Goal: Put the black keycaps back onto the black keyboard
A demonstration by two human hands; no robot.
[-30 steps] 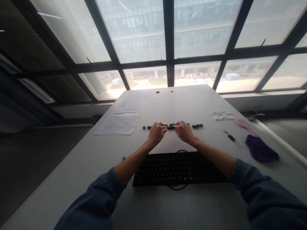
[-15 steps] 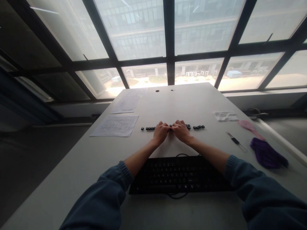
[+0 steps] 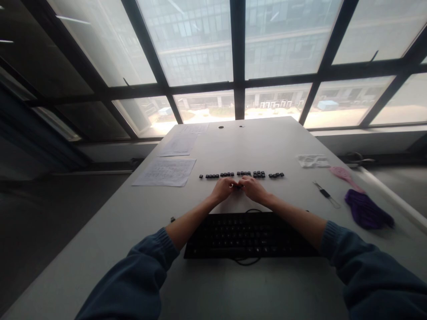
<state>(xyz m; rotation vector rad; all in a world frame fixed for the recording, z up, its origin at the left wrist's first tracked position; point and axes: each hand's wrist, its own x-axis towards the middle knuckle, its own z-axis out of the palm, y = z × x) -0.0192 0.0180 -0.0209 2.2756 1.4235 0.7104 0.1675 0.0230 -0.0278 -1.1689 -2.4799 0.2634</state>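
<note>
My left hand (image 3: 223, 190) and my right hand (image 3: 254, 190) meet over the table, fingers bent and fingertips nearly touching. Between the fingertips is a small dark piece that looks like a black keycap (image 3: 237, 187), partly covered by the fingers. Just beyond the hands runs a row of black keycaps in small groups, among them a middle group (image 3: 243, 173), a doubled group (image 3: 259, 174) and a single cap (image 3: 200, 177) at the left end. Below both forearms lies a black keyboard (image 3: 240, 238), its right and left ends partly hidden by the arms.
Written paper sheets (image 3: 167, 172) lie on the left. On the right are a white cloth (image 3: 312, 161), a wire keycap puller (image 3: 325, 193) and a pink brush-like item (image 3: 343, 173) with a purple end (image 3: 367, 211). A small dark piece (image 3: 172, 219) sits beside my left forearm.
Both hands have drawn back slightly from the keycap row toward me, uncovering its middle groups. A dark piece now shows between the fingertips. The view has shifted a little.
</note>
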